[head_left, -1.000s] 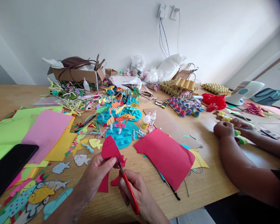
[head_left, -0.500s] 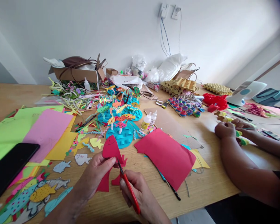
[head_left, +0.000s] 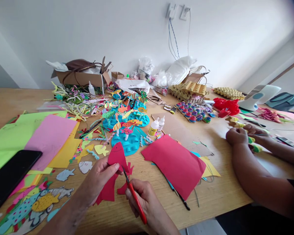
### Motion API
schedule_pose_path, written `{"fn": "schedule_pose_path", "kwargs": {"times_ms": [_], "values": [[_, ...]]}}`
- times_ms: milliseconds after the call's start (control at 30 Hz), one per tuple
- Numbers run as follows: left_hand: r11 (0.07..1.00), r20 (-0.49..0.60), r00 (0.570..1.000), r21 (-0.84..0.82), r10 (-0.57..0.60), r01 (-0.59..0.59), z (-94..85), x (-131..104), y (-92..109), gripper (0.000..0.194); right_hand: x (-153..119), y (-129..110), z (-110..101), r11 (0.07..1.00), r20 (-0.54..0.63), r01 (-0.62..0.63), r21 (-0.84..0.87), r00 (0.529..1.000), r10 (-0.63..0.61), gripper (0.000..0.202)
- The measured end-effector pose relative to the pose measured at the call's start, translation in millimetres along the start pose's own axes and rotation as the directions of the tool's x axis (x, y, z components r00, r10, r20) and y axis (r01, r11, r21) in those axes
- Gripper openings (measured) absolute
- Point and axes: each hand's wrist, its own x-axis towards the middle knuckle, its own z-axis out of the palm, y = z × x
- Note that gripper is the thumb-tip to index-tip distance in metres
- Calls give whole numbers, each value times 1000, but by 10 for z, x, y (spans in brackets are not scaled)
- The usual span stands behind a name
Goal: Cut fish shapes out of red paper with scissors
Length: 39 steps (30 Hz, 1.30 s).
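Head view — since a second ago the red paper fish [head_left: 116,156] has turned a little in the left hand [head_left: 98,178]: the loose red flap below it now hangs further toward the near edge of the worktop [head_left: 222,192], and the scissors [head_left: 134,193] sit a touch higher along the outline. Reads as the cut creeping on round the fish shape, with the waste strip peeling away — not free yet.

Left hand: palm down, thumb and fingers [head_left: 114,166] pinched on the fish just under its head, holding it up off the worktop near the middle of the near edge. Right hand [head_left: 147,205]: fist closed round the red scissor handles, blades pointing up and away into the paper, only slightly parted as far as I can tell.

Just right of the fish lies a red paper sheet [head_left: 176,164]. At the right edge a co-worker's hands [head_left: 245,135] are closed on small yellow-green pieces. A black phone [head_left: 11,174] rests by the left edge.
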Motion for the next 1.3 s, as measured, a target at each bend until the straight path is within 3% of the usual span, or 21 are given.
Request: {"fn": "schedule_pose_path", "kwargs": {"times_ms": [267, 633, 1300], "values": [[998, 62, 998, 61, 28, -32, -10, -5, 79, 11, -21, -22, -7, 1000, 22, 9, 8, 1000, -9, 30], [995, 121, 990, 82, -68, 58, -51, 21, 119, 11, -19, -54, -28, 998, 18, 25, -64, 1000, -24, 34], [991, 91, 996, 134, -15, 3, -10, 0, 147, 14, -17, -60, -16, 997, 3, 6, -74, 1000, -6, 31]]}}
